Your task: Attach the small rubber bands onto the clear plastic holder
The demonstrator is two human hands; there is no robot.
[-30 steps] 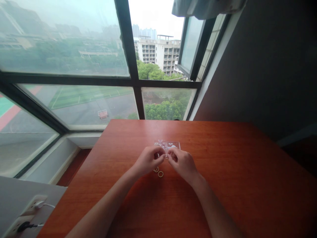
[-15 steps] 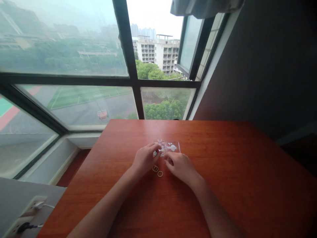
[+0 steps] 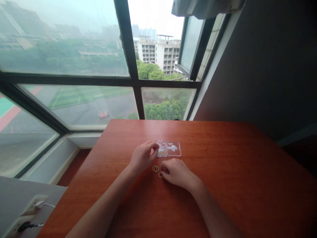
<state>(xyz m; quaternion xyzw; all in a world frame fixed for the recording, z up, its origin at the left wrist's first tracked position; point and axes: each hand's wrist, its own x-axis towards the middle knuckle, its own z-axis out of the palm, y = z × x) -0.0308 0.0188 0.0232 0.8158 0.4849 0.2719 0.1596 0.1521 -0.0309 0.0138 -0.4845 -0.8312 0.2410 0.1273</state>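
Note:
On the wooden table stands a small clear plastic box (image 3: 178,152) with its lid folded out to the right and a white shape showing on the lid. At its left side, my left hand (image 3: 143,155) is closed with thumb and fingers on the box's edge. One yellowish ring (image 3: 163,152) lies inside the box, among small items too fine to make out. Nearer me, two overlapping rings (image 3: 155,169) lie on the table. My right hand (image 3: 177,172) pinches at a single ring (image 3: 160,175) beside them, its fingertips partly covering that ring.
The reddish-brown table (image 3: 223,172) reaches to a large window with a dark frame (image 3: 104,81). A dark wall (image 3: 260,66) rises at the right. At the lower left, a wall socket (image 3: 33,206) has plugs in it.
My right hand has moved from the box's front edge down toward me, to the single ring. My left hand has shifted slightly left, and more of the box shows.

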